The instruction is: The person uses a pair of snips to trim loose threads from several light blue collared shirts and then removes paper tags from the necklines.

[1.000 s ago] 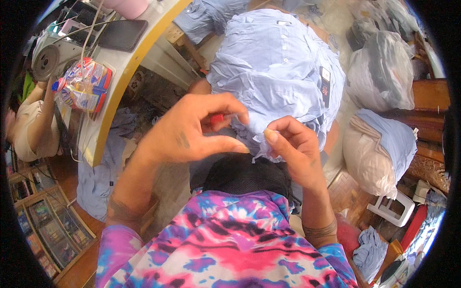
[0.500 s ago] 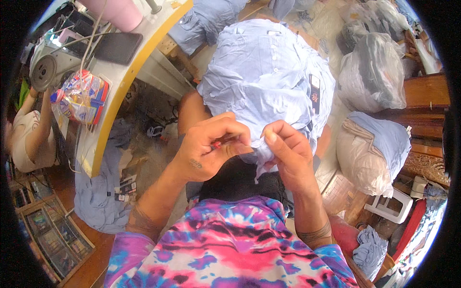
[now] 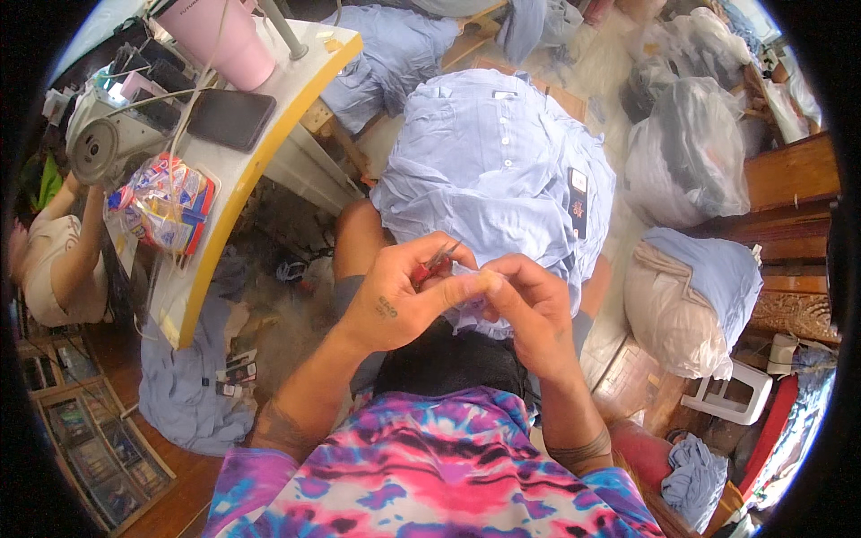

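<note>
Black printed tag (image 3: 577, 204), white label (image 3: 505, 95), blue shirt (image 3: 462, 148)

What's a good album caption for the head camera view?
Left hand, holding red-handled snips, meets right hand at light-blue cloth.

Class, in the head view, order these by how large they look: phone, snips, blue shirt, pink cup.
Largest to smallest:
1. Blue shirt
2. Pink cup, cut off by the picture's edge
3. Phone
4. Snips, partly hidden
</note>
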A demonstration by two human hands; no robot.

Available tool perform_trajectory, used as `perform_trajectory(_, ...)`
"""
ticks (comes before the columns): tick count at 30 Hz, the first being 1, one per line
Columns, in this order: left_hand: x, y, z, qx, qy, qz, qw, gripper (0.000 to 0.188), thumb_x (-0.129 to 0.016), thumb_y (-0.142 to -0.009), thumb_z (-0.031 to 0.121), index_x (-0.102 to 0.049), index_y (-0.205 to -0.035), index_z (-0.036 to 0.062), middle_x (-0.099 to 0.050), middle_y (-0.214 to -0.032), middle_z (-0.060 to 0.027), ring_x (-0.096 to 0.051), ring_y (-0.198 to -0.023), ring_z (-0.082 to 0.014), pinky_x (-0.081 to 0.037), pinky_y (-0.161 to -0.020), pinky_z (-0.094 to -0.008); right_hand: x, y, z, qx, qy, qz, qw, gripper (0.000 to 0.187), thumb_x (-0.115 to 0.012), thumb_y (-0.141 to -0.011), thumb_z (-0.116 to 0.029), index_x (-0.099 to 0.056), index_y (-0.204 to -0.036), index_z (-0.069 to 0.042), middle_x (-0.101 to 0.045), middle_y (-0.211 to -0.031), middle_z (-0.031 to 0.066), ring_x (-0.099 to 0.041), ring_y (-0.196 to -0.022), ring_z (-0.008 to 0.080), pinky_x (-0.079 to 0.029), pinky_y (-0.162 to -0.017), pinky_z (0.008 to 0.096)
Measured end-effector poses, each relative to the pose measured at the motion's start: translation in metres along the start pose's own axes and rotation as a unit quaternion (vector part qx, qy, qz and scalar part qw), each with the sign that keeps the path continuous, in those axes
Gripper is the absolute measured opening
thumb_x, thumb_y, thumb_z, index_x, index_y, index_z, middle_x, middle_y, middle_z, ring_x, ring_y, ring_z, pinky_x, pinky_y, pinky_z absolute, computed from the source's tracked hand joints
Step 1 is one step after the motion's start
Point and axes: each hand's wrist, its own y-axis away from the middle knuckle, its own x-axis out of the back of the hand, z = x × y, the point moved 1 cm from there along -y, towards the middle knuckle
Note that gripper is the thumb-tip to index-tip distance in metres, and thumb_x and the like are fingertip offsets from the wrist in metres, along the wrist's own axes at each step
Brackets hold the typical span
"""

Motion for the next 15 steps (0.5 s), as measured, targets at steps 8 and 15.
perform_trajectory(8,0.014,0.007,0.000,-0.003,0.137,0.058,0.989,0.008,-0.065,-0.100,0.011,-0.067,-0.100,0.0037,-0.055,-0.075,0.0051,-0.042,-0.060,-0.0011,-0.031,-0.051,-0.0207,0.015,-0.009,-0.020,0.103,0.266,0.014,0.958,0.017,-0.076,-0.092,-0.015,-0.072,-0.102,-0.003,-0.066,-0.082,0.0050,-0.055,-0.066,0.0107,-0.043,-0.059,0.0262)
perform_trajectory(15,0.038,0.008,0.014,-0.102,0.011,0.153,0.983,0.017,-0.059,-0.106,0.021,-0.056,-0.098,0.0061,-0.046,-0.072,0.0036,-0.035,-0.051,-0.0032,-0.028,-0.045,-0.0217,0.074,0.008,0.013,0.175,0.409,0.256,0.858,0.052,-0.082,-0.084,-0.022,-0.061,-0.128,-0.003,-0.065,-0.112,0.0135,-0.063,-0.075,0.0246,-0.053,-0.070,0.0353)
